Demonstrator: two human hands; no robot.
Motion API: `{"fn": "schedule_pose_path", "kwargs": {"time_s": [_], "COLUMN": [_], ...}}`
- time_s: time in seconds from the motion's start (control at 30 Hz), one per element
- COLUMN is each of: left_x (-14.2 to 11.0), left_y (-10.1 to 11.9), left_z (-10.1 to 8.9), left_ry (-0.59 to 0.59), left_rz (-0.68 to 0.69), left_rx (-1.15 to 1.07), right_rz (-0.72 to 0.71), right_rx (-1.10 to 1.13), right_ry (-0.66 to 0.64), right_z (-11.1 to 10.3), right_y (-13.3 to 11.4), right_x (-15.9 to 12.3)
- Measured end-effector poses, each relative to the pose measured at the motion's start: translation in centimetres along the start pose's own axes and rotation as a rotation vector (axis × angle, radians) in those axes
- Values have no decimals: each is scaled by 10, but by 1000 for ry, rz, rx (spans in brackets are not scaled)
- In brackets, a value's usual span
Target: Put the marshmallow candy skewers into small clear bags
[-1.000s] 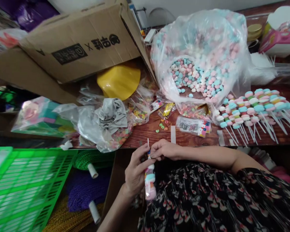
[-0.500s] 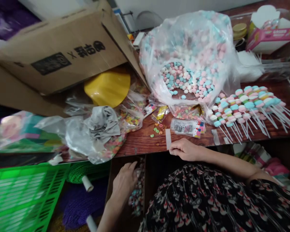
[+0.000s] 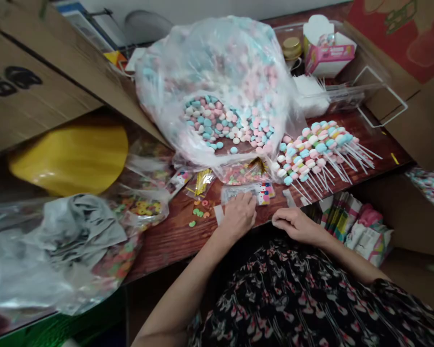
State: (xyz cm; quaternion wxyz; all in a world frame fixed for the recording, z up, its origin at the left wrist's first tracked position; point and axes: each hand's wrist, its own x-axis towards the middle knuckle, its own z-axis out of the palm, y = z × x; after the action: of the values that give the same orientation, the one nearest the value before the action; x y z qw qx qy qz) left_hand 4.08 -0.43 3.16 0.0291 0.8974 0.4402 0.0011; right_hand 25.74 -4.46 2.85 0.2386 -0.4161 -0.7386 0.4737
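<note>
The left hand [image 3: 238, 217] lies on a clear packet of printed labels [image 3: 238, 194] at the near edge of the wooden desk [image 3: 166, 243]. Its grip is spread, with the fingers resting on the packet and not pinching it. A white paper strip [image 3: 219, 214] lies just beside that hand, on its left. The right hand [image 3: 296, 226] sits a little further right at the desk edge, its fingers curled and its thumb and forefinger pressed close together (whether anything thin lies between them, I cannot tell). A second white strip [image 3: 289, 197] lies near those fingertips, not touching them.

Left of the left hand, a few small green and orange candy pieces [image 3: 197, 214] are scattered on the wood. A huge clear bag of pink, blue and white candies [image 3: 220, 96] slumps open at the far middle, with candy skewers on white sticks [image 3: 311, 154] heaped to its right. A crumpled plastic bag [image 3: 58, 250] and a yellow plastic shape [image 3: 68, 161] sit on the left, and a pink-and-white carton [image 3: 329, 55] stands far right.
</note>
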Motion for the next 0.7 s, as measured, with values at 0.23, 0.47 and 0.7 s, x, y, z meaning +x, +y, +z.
{"fn": "schedule_pose_path", "kwargs": {"time_s": [0.23,0.47,0.7], "left_x": [6,4,2], "left_y": [-16,-21,-11], "left_z": [20,35,29], "left_ry": [111,389,281], "left_rz": [26,-25,-145], "left_rx": [91,-20,-75], "right_rz": [-8,173,322], "right_rx": [-197,-711,-903], "right_ry": [146,470,441], "right_z": [-21,-48,-42], "right_y": [9,23,31], "right_x": [-8,-7,2]}}
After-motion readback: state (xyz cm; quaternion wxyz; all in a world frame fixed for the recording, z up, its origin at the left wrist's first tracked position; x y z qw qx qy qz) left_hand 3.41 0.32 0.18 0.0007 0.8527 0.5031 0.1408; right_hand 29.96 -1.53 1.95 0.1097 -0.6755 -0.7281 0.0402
